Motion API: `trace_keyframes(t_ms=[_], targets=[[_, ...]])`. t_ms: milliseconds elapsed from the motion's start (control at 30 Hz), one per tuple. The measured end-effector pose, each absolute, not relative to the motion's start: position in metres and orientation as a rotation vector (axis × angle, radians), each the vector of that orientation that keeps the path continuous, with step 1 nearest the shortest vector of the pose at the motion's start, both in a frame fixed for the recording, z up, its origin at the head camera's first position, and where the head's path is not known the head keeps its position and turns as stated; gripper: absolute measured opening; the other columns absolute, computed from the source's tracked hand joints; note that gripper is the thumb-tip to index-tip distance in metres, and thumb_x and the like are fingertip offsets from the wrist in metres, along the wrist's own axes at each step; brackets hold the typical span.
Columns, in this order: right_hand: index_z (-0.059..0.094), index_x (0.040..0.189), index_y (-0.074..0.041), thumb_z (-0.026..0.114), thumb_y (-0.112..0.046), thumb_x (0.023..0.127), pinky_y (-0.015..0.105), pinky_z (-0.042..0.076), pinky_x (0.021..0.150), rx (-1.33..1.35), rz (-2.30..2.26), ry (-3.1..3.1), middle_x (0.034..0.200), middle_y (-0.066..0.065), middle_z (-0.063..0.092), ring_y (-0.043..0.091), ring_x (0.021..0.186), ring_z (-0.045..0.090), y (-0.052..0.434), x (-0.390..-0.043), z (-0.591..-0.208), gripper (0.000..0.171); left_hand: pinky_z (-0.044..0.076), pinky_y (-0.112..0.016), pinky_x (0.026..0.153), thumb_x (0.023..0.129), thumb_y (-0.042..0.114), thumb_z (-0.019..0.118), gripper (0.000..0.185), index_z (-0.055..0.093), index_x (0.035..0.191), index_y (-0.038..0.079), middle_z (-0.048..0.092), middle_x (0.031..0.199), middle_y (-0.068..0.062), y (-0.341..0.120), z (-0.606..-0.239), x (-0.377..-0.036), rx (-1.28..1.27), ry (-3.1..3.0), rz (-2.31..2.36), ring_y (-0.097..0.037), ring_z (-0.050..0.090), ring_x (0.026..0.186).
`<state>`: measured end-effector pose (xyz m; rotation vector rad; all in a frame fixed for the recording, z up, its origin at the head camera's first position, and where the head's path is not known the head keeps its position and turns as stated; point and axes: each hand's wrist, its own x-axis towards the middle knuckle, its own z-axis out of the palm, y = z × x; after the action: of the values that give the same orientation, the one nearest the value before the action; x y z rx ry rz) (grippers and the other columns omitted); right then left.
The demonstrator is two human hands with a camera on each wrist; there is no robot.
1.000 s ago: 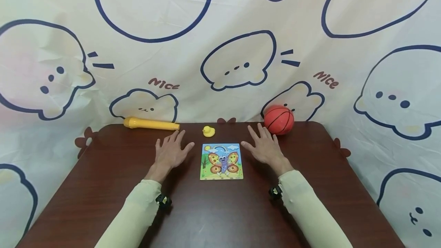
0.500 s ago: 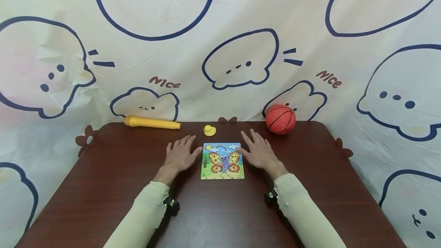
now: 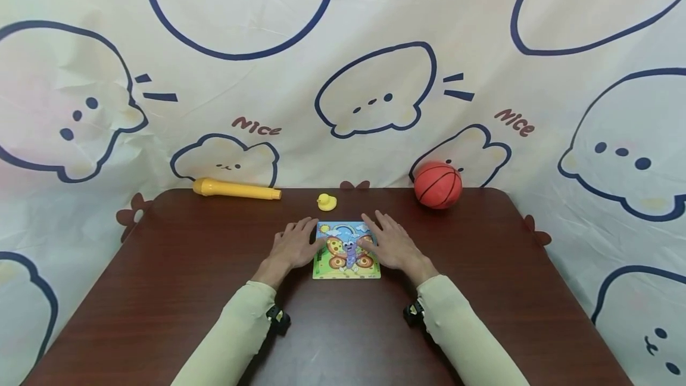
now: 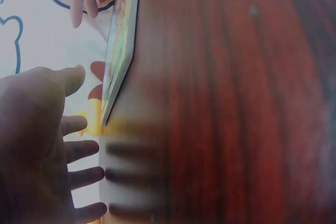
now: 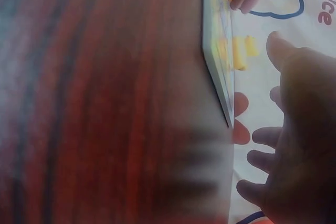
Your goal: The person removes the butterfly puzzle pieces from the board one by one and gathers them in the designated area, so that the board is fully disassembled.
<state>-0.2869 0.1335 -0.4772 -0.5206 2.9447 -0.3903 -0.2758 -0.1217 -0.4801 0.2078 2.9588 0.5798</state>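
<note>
Fingers (image 3: 300, 230) of left hand (image 3: 293, 247) straight and spread, at 9 o'clock edge of butterfly puzzle (image 3: 346, 250); right hand (image 3: 388, 245) likewise spread, over its 3 o'clock edge. Puzzle flat mid-tabletop (image 3: 177, 267); rubber duck (image 3: 326, 202) at its 12 o'clock.

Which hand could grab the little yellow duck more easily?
Probably the left hand. The duck sits just beyond the puzzle's top left corner, nearer the left fingertips. The right hand lies over the puzzle's right side, a bit farther away.
</note>
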Motion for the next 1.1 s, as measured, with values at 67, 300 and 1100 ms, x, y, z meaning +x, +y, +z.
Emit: trace_keyframes(t_ms=[67, 300, 1100], targets=[[0.015, 0.155, -0.031, 0.042, -0.061, 0.095, 0.053, 0.018, 0.118, -0.541, -0.376, 2.934, 0.163, 0.011, 0.014, 0.034, 0.150, 0.014, 0.133, -0.287, -0.478, 0.073, 0.027, -0.063, 0.106, 0.096, 0.053, 0.047, 0.067, 0.031, 0.152, 0.019, 0.029, 0.158, -0.008, -0.119, -0.481, -0.276, 0.230, 2.954, 0.576, -0.037, 0.029, 0.141], [0.021, 0.155, -0.029, 0.046, -0.060, 0.094, 0.052, 0.020, 0.118, -0.624, -0.410, 2.873, 0.163, 0.009, 0.016, 0.031, 0.150, 0.015, 0.127, -0.283, -0.479, 0.073, 0.025, -0.064, 0.106, 0.095, 0.052, 0.051, 0.067, 0.033, 0.151, 0.021, 0.029, 0.159, -0.006, -0.113, -0.479, -0.278, 0.264, 2.934, 0.622, -0.035, 0.030, 0.141], [0.031, 0.152, -0.027, 0.054, -0.064, 0.088, 0.054, 0.022, 0.116, -0.708, -0.233, 2.833, 0.162, 0.010, 0.018, 0.033, 0.150, 0.015, 0.113, -0.281, -0.479, 0.077, 0.031, -0.058, 0.099, 0.088, 0.043, 0.067, 0.052, 0.056, 0.124, 0.007, 0.048, 0.136, -0.011, -0.101, -0.480, -0.290, 0.170, 2.997, 0.660, -0.029, 0.040, 0.122]])
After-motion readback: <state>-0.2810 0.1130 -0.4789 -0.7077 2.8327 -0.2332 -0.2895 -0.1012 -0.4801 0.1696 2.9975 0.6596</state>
